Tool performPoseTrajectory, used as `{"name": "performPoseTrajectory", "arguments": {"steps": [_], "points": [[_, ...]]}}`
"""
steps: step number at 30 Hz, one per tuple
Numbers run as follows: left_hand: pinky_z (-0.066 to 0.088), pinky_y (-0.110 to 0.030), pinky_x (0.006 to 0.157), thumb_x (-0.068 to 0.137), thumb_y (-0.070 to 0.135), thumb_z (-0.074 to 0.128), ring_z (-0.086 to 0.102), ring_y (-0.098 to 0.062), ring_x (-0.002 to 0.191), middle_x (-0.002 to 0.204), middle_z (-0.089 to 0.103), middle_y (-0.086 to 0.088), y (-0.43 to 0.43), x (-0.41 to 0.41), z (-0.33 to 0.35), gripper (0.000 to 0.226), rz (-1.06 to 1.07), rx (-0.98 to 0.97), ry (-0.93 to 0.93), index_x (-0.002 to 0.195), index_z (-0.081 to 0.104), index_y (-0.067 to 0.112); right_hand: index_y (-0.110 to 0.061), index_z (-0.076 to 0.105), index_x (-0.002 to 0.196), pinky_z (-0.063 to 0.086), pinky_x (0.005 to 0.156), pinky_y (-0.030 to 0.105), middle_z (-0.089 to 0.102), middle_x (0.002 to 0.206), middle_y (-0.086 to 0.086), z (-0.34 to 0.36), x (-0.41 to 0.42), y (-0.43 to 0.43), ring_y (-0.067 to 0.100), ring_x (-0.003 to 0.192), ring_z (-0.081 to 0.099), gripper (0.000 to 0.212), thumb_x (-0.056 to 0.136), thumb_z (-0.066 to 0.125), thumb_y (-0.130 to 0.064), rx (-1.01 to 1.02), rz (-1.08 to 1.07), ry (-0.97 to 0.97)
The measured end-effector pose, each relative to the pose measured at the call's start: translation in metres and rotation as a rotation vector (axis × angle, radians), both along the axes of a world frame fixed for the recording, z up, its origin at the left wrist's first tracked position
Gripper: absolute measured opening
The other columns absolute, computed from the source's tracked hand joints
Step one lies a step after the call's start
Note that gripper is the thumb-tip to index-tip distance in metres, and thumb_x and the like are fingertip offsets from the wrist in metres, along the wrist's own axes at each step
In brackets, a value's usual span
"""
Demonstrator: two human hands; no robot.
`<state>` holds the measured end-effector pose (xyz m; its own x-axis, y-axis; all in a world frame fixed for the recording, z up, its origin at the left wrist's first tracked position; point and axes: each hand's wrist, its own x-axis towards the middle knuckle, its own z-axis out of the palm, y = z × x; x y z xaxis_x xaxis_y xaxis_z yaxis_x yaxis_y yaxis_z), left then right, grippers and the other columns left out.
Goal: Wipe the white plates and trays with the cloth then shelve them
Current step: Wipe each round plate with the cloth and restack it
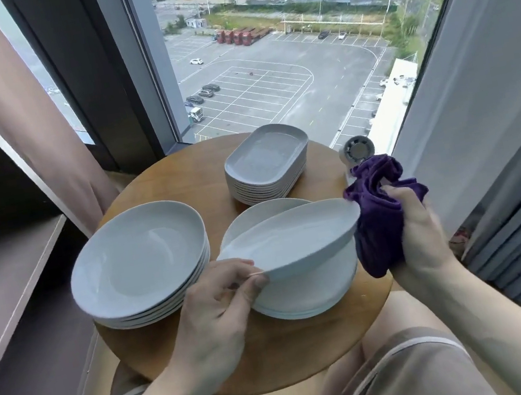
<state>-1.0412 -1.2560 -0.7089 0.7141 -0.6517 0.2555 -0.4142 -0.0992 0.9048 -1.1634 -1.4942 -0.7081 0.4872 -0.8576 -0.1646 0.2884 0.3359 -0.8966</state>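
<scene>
Here, the left hand (223, 308) pinches the near-left rim of 1 plate (294, 236) between thumb and curled fingers, holding it tilted above a stack. The right hand (421, 228) is curled tight round 1 bunched purple cloth (380, 211), and that cloth touches the plate's far-right rim.

So the plate spans the gap between the 2 hands. Its long line runs from the left fingers across and slightly up to the cloth, with the hollow face turned upward. The right hand is the nearer to any wiping. My judgement is that the cloth only needs to come leftward over the rim onto that face while the left pinch steadies it.

- Directly beneath the plate sits the stack it came off (304, 297), with roughly 3 or 4 rims showing. I cannot count them surely.
- Left of the plate stands a second plate stack (138, 260), about 5 high.
- Beyond the plate is 1 stack of rounded trays (266, 161), about 8 or 9.
- Beyond the plate's right rim stands 1 small round white gadget (357, 150).
- All 3 stacks rest on 1 round wooden table (279, 350).
- Far left of the plate are the shelves (4, 270).
</scene>
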Motion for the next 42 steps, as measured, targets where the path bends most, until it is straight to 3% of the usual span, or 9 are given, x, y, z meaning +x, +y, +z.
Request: {"name": "performPoseTrajectory", "arguments": {"steps": [3, 5, 10, 13, 19, 25, 30, 37, 42], "points": [[0.052, -0.034, 0.081, 0.090, 0.055, 0.065, 0.067, -0.019, 0.092, 0.090, 0.073, -0.003, -0.001, 0.002, 0.009, 0.034, -0.003, -0.070, 0.198, 0.090, 0.076, 0.022, -0.018, 0.071, 0.104, 0.051, 0.071, 0.041, 0.063, 0.096, 0.016, -0.001, 0.000, 0.001, 0.029, 0.083, 0.060, 0.031, 0.078, 0.073, -0.034, -0.010, 0.045, -0.024], [0.059, -0.035, 0.083, 0.088, 0.052, 0.072, 0.069, -0.023, 0.094, 0.094, 0.075, -0.006, -0.003, 0.006, 0.016, 0.032, 0.001, -0.140, 0.378, 0.085, 0.077, 0.020, -0.020, 0.072, 0.096, 0.048, 0.070, 0.042, 0.062, 0.091, 0.013, -0.002, 0.000, 0.002, 0.028, 0.079, 0.058, 0.027, 0.075, 0.074, -0.037, -0.057, 0.049, -0.012], [0.061, -0.037, 0.080, 0.083, 0.043, 0.070, 0.071, -0.021, 0.096, 0.111, 0.075, -0.006, -0.005, 0.017, 0.026, 0.032, -0.045, -0.310, 0.880, 0.100, 0.079, 0.018, -0.008, 0.070, 0.108, 0.053, 0.075, 0.045, 0.069, 0.093, 0.017, -0.006, 0.001, 0.006, 0.028, 0.082, 0.065, 0.052, 0.070, 0.079, -0.042, -0.169, 0.048, 0.065], [0.059, -0.040, 0.075, 0.084, 0.038, 0.070, 0.072, -0.020, 0.094, 0.112, 0.075, -0.002, -0.006, 0.018, 0.024, 0.030, -0.055, -0.337, 1.054, 0.105, 0.080, 0.019, -0.005, 0.067, 0.117, 0.056, 0.076, 0.046, 0.072, 0.108, 0.025, -0.008, 0.002, 0.008, 0.031, 0.087, 0.070, 0.064, 0.067, 0.081, -0.043, -0.209, 0.048, 0.097], [0.057, -0.042, 0.072, 0.081, 0.033, 0.076, 0.072, -0.029, 0.097, 0.117, 0.072, 0.002, -0.005, 0.021, 0.016, 0.033, -0.050, -0.382, 1.315, 0.113, 0.077, 0.024, -0.010, 0.067, 0.121, 0.059, 0.086, 0.047, 0.075, 0.110, 0.016, -0.012, 0.003, 0.010, 0.035, 0.102, 0.072, 0.067, 0.066, 0.082, -0.045, -0.258, 0.045, 0.127], [0.055, -0.037, 0.071, 0.089, 0.034, 0.068, 0.071, -0.026, 0.094, 0.109, 0.072, 0.008, -0.002, 0.029, 0.013, 0.025, -0.060, -0.371, 1.395, 0.112, 0.075, 0.028, -0.018, 0.068, 0.121, 0.060, 0.087, 0.045, 0.075, 0.108, 0.013, -0.005, 0.004, 0.019, 0.025, 0.096, 0.073, 0.057, 0.070, 0.082, -0.038, -0.327, 0.059, 0.140], [0.059, -0.040, 0.072, 0.089, 0.031, 0.067, 0.073, -0.025, 0.091, 0.107, 0.073, 0.005, -0.001, 0.035, 0.009, 0.022, -0.055, -0.358, 1.414, 0.107, 0.078, 0.025, -0.017, 0.064, 0.128, 0.061, 0.086, 0.039, 0.074, 0.114, 0.013, -0.002, 0.004, 0.024, 0.028, 0.102, 0.073, 0.057, 0.074, 0.077, -0.028, -0.369, 0.074, 0.135], [0.063, -0.034, 0.066, 0.088, 0.028, 0.064, 0.076, -0.020, 0.089, 0.106, 0.076, -0.002, -0.001, 0.042, 0.005, 0.030, -0.009, -0.333, 1.376, 0.115, 0.072, 0.019, -0.020, 0.063, 0.129, 0.059, 0.092, 0.042, 0.070, 0.121, 0.012, -0.006, 0.005, 0.027, 0.024, 0.106, 0.071, 0.066, 0.069, 0.083, -0.040, -0.501, 0.108, 0.181], [0.063, -0.033, 0.066, 0.092, 0.027, 0.062, 0.075, -0.020, 0.094, 0.112, 0.075, -0.003, -0.001, 0.042, 0.004, 0.031, -0.022, -0.342, 1.370, 0.120, 0.071, 0.019, -0.036, 0.065, 0.123, 0.058, 0.096, 0.043, 0.061, 0.131, 0.013, -0.008, 0.003, 0.029, 0.022, 0.113, 0.068, 0.065, 0.063, 0.084, -0.053, -0.602, 0.144, 0.242]]}}
